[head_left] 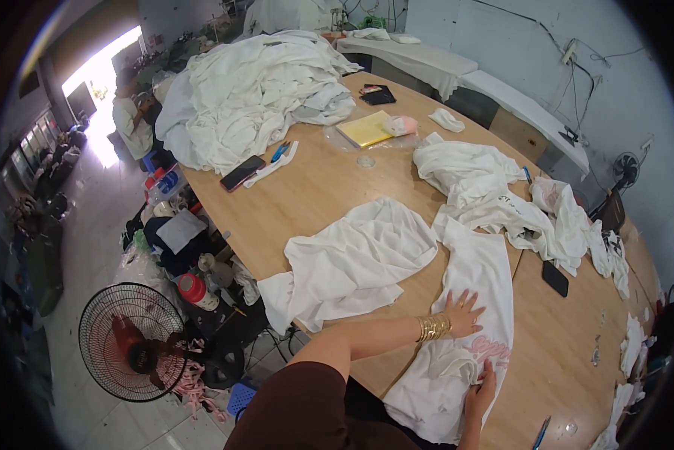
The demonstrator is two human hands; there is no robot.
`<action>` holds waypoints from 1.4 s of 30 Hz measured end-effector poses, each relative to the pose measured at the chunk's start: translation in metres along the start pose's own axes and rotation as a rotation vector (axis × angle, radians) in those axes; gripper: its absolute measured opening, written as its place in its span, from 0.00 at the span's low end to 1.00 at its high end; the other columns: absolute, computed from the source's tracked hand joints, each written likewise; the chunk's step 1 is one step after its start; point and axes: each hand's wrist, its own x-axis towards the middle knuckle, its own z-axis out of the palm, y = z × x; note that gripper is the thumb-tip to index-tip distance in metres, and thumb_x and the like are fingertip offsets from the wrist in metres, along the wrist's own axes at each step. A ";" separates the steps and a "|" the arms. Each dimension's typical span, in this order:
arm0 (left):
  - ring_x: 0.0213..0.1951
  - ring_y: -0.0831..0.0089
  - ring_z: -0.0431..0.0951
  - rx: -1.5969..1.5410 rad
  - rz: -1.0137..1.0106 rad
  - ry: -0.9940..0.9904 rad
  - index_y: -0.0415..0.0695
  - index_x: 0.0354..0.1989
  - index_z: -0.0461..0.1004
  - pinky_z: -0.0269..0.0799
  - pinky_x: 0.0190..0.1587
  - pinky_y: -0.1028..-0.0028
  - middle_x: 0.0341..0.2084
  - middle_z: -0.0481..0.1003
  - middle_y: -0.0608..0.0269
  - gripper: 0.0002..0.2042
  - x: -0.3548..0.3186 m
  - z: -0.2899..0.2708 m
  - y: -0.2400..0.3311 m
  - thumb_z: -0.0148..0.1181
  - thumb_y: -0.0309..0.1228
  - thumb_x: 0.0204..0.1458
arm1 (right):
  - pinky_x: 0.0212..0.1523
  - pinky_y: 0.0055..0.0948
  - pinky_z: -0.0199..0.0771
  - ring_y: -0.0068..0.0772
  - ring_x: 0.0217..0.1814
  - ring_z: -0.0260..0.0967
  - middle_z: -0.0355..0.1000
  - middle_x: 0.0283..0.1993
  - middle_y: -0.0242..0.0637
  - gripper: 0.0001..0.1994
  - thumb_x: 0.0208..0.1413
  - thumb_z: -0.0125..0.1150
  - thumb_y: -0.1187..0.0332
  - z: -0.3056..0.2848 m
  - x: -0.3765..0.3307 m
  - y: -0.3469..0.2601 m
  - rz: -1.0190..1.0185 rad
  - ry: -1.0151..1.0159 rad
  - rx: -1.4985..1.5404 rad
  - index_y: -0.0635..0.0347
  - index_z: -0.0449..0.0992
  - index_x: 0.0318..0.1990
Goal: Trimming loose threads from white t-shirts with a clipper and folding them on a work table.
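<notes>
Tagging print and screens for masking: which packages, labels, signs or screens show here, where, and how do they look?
Pink print: on the white garment under both hands, near the right hand; curly.
Dark slab phone: table's left edge, by the big white pile; screen dark, reddish rim.
Second black phone: right of the garment, flat.
Yellow flat pad: mid-table, rectangular.
No signs seen.
</notes>
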 end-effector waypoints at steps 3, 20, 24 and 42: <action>0.66 0.56 0.40 0.136 0.236 0.315 0.55 0.61 0.56 0.29 0.60 0.41 0.65 0.43 0.55 0.29 0.015 0.006 -0.040 0.42 0.54 0.52 | 0.61 0.43 0.52 0.42 0.34 0.62 0.61 0.25 0.38 0.32 0.32 0.43 0.87 0.013 0.015 -0.016 -0.033 0.045 0.006 0.66 0.62 0.55; 0.66 0.65 0.41 0.100 0.286 0.341 0.49 0.63 0.50 0.36 0.64 0.53 0.64 0.45 0.60 0.26 -0.094 0.019 -0.029 0.40 0.45 0.57 | 0.64 0.47 0.43 0.45 0.53 0.63 0.65 0.52 0.44 0.29 0.36 0.45 0.84 -0.009 -0.032 -0.005 -0.219 -0.087 -0.113 0.64 0.62 0.54; 0.66 0.64 0.41 0.049 0.308 0.379 0.48 0.63 0.49 0.36 0.64 0.53 0.64 0.45 0.59 0.27 -0.124 0.014 -0.011 0.40 0.45 0.57 | 0.56 0.42 0.58 0.40 0.40 0.69 0.70 0.45 0.44 0.23 0.39 0.47 0.83 -0.020 -0.042 -0.030 -0.235 -0.036 -0.121 0.64 0.67 0.49; 0.61 0.64 0.57 -0.020 0.445 0.059 0.48 0.59 0.59 0.46 0.62 0.58 0.59 0.58 0.60 0.27 -0.202 -0.003 -0.054 0.55 0.41 0.50 | 0.33 0.29 0.70 0.33 0.30 0.72 0.74 0.31 0.45 0.12 0.45 0.53 0.78 -0.179 0.028 -0.087 0.176 -0.179 -0.076 0.66 0.73 0.40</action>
